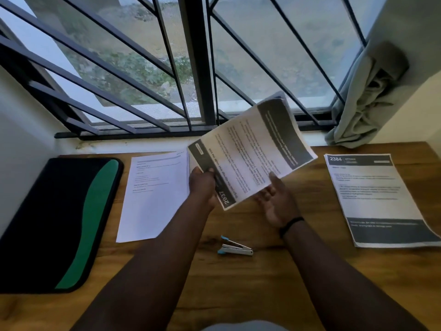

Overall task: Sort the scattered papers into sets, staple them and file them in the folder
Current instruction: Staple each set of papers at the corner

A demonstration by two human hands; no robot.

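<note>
Both hands hold a printed sheet set above a wooden desk by a barred window.

At far left a black-and-green folder (59, 223) lies flat and closed on the desk (238, 295), with a white paper set (155, 194) just beside it. The left hand (202, 185) pinches the lifted "2937" sheets (253, 151) at their dark header edge, thumb on top; the right hand (276, 199) is palm-up, fingers spread loosely under the lower edge. A stapler (235, 248) lies on the desk between the forearms. At right rests the "2384" paper set (377, 199), below a bunched grey curtain (365, 96).
</note>
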